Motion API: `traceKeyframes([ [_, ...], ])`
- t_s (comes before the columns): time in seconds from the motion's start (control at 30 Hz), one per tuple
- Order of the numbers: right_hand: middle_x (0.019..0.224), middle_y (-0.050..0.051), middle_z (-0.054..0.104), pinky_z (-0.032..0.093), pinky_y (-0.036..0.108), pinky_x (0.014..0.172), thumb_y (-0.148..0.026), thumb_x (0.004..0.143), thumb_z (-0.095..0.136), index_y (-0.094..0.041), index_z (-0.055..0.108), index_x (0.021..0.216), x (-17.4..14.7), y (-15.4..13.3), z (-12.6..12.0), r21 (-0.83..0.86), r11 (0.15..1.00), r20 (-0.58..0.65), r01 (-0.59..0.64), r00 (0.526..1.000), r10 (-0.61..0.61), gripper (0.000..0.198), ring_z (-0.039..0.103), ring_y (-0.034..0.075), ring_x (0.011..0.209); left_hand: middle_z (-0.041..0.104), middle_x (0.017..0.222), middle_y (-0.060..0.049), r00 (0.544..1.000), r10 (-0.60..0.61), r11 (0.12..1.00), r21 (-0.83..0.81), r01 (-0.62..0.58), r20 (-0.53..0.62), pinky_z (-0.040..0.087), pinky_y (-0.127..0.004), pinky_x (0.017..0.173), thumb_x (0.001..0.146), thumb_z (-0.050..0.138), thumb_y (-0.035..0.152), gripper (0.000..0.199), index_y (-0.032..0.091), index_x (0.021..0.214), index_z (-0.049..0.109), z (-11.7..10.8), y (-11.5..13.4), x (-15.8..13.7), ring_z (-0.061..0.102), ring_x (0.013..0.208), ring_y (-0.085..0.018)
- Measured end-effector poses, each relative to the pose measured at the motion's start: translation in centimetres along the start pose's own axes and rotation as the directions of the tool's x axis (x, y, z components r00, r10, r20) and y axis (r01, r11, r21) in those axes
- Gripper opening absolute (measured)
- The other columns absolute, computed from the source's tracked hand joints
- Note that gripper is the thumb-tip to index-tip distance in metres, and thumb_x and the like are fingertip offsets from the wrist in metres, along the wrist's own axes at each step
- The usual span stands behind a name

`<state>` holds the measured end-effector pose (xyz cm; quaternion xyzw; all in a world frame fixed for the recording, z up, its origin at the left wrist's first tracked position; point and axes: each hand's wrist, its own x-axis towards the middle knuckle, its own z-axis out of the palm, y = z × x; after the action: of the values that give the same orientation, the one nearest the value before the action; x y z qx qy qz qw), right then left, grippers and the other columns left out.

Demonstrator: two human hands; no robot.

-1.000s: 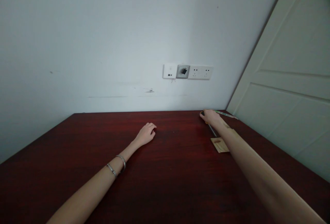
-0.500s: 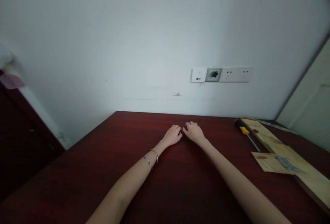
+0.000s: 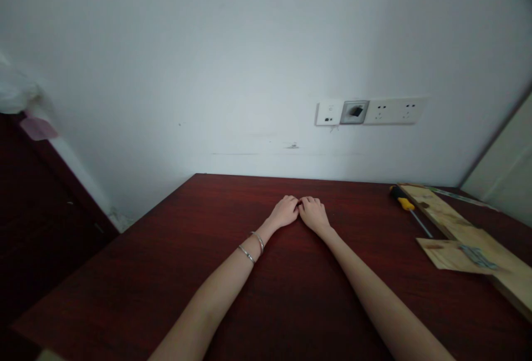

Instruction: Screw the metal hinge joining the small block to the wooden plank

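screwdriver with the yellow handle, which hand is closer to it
Right. The right hand rests on the table, well left of the screwdriver; the left hand lies beside it, farther away.

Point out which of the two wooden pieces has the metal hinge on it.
The small flat wooden piece, nearer the hands; the metal hinge joins it to the long plank.

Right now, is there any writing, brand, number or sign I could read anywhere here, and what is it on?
None can be read.
White wall socket strip: only tiny marks, too small to read.
Yellow-and-black-handled screwdriver: no legible brand.
Pale wooden boards: dark knots and a metal fitting, no text.
Silver bracelets on the left hand's wrist: no readable engraving.
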<state>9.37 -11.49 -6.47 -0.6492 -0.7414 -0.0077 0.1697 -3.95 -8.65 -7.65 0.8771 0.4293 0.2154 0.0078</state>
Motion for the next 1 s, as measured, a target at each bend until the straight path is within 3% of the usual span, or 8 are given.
traceKeyframes([
  [0.73, 0.123, 0.015, 0.062, 0.039, 0.036, 0.093, -0.019, 0.09, 0.041, -0.014, 0.058, 0.117, -0.2, -0.1, -0.6, 0.093, 0.996, -0.018, -0.004, 1.0, 0.006, 0.032, 0.053, 0.026, 0.114, 0.061, 0.12, -0.01, 1.0, -0.009, 0.999, -0.033, 0.01, 0.028, 0.043, -0.035, 0.105, 0.087, 0.044, 0.011, 0.03, 0.012, 0.114, 0.059, -0.3, -0.1, 0.0, 0.053, 0.114, -0.021],
  [0.87, 0.122, 0.015, 0.062, 0.041, 0.033, 0.092, -0.019, 0.09, 0.042, -0.012, 0.053, 0.125, 0.1, 1.1, -2.7, 0.13, 0.991, -0.045, -0.03, 0.998, 0.036, 0.037, 0.056, 0.024, 0.111, 0.062, 0.118, -0.01, 1.0, -0.011, 0.999, -0.032, 0.012, 0.026, 0.043, -0.035, 0.105, 0.088, 0.044, 0.012, 0.029, 0.012, 0.111, 0.06, -0.3, -0.2, 0.0, 0.053, 0.113, -0.021],
  [1.0, 0.116, 0.012, 0.065, 0.043, 0.028, 0.087, -0.025, 0.088, 0.048, -0.015, 0.058, 0.118, -1.4, 4.2, -6.8, 0.154, 0.988, -0.052, -0.027, 0.998, 0.036, 0.033, 0.061, 0.021, 0.104, 0.062, 0.118, -0.009, 1.0, -0.018, 0.999, -0.043, 0.019, 0.025, 0.043, -0.035, 0.104, 0.088, 0.043, 0.012, 0.03, 0.013, 0.112, 0.061, -0.5, -0.2, -0.1, 0.053, 0.114, -0.021],
])
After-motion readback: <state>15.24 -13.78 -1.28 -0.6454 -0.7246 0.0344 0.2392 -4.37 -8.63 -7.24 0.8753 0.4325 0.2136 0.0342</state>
